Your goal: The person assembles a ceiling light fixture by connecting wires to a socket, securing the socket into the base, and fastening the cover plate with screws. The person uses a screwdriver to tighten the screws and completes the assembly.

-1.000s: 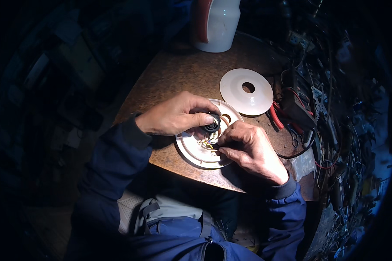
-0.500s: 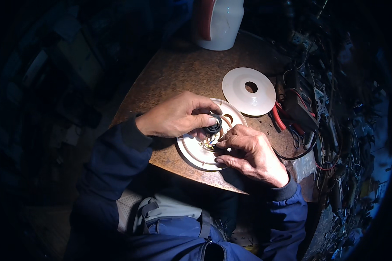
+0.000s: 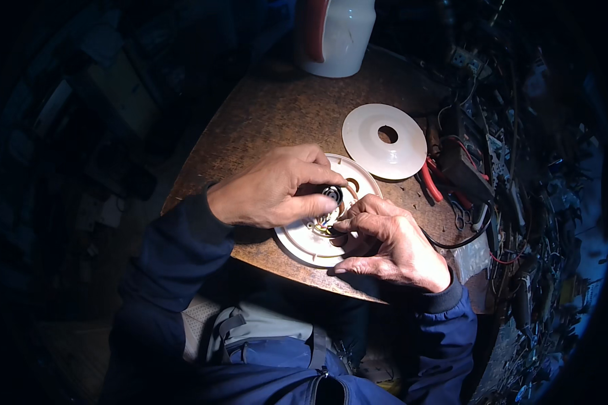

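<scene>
A round white plastic base (image 3: 297,244) with a raised rim lies near the front edge of the table. Close to its middle are a black round socket-like part (image 3: 332,194) and several thin coloured wires (image 3: 323,228). My left hand (image 3: 277,185) reaches over the base from the left, index finger and slightly blurred thumb apart on either side of the black part. From the right, my right hand (image 3: 398,246) has its index fingertip at the wires. Its thumb is spread away, over the base's near edge. Both hands partly cover the wiring.
Beyond the base lies a white disc (image 3: 365,135) with a central hole. A white and red container (image 3: 338,47) stands at the back of the brown table (image 3: 250,128). Red-handled pliers (image 3: 430,183), a black cable (image 3: 459,243) and dark clutter crowd the right side.
My left fingers have loosened from the black part, which sits lower between them. My right thumb has moved away from the index finger, toward the base's near edge.
</scene>
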The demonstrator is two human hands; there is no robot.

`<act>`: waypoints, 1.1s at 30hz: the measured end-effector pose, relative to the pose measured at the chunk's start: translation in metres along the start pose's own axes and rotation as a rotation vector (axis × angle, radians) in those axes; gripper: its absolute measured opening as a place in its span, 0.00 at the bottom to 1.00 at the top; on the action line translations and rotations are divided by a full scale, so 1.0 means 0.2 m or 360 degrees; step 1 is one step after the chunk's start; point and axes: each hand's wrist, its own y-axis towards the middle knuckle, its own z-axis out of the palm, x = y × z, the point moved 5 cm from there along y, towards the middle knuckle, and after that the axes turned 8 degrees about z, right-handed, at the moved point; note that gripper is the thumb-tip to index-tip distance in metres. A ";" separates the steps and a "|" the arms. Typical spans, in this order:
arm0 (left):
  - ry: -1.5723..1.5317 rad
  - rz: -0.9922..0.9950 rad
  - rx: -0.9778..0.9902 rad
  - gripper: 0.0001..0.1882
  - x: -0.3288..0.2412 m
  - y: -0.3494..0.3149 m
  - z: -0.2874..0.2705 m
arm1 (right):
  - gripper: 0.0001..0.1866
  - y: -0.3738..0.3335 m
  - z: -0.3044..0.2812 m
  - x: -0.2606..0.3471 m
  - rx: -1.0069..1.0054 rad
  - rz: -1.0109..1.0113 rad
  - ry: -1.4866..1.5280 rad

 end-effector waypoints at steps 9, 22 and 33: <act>0.0142 0.0145 -0.0002 0.23 -0.01 0.00 0.00 | 0.31 -0.01 0.00 0.02 0.0006 -0.0018 -0.0001; 0.0096 0.0192 -0.0057 0.20 -0.03 -0.01 0.00 | 0.27 -0.07 0.04 0.05 -0.0225 -0.0246 -0.0225; 0.0105 0.0279 -0.0106 0.20 -0.05 -0.01 0.02 | 0.24 -0.07 0.05 0.09 -0.0261 -0.0291 -0.0302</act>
